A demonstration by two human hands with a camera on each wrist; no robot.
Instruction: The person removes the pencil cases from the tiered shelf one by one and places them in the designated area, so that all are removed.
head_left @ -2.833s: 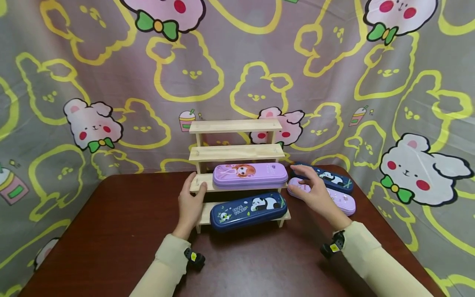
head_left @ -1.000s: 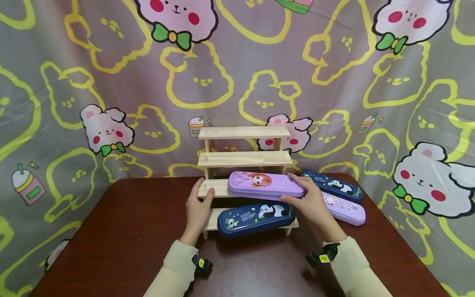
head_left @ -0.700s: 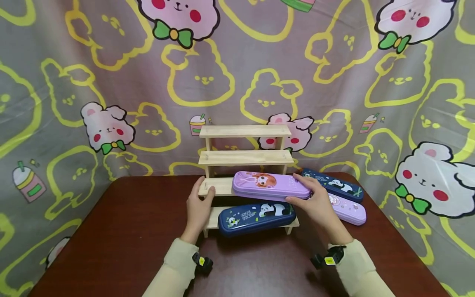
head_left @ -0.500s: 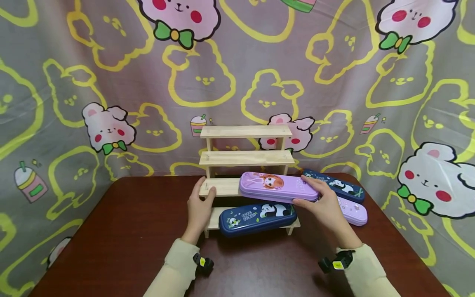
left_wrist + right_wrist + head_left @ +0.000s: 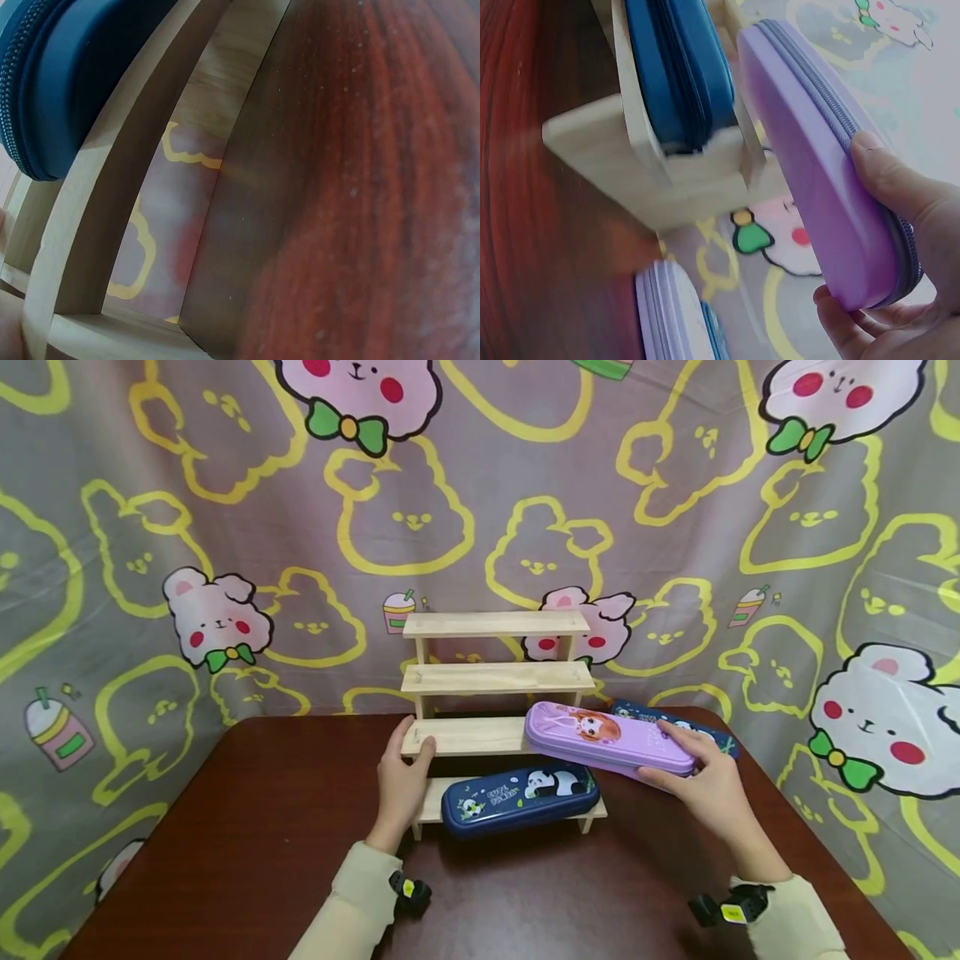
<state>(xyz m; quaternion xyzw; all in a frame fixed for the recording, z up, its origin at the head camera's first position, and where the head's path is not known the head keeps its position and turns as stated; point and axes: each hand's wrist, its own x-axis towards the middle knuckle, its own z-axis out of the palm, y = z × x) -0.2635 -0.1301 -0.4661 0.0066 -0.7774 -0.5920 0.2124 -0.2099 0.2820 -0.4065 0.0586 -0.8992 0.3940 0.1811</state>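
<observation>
Gripping a light-purple pencil case [image 5: 609,737] by its right end, the right hand [image 5: 712,785] has its thumb along the near side and its fingers at the far side. The case is held up in the air, lid upward with a red-haired girl printed on it, near the right end of a wooden stand [image 5: 468,737]. Well apart from it, the left hand [image 5: 401,781] holds the left end of the stand's second board from the bottom, thumb and forefinger about the corner. On the lowest board lies a dark-blue panda case [image 5: 521,797], set askew, its left end nearer than its right.

Right of the stand, another blue case [image 5: 636,712] lies on the table, mostly hidden behind the purple one; just on its near side is a pale lilac case [image 5: 673,311], seen best from the right wrist. Two higher boards rise farther back. Under everything spreads the red-brown table [image 5: 225,843], and a curtain [image 5: 525,477] with rabbit drawings hangs at the far side.
</observation>
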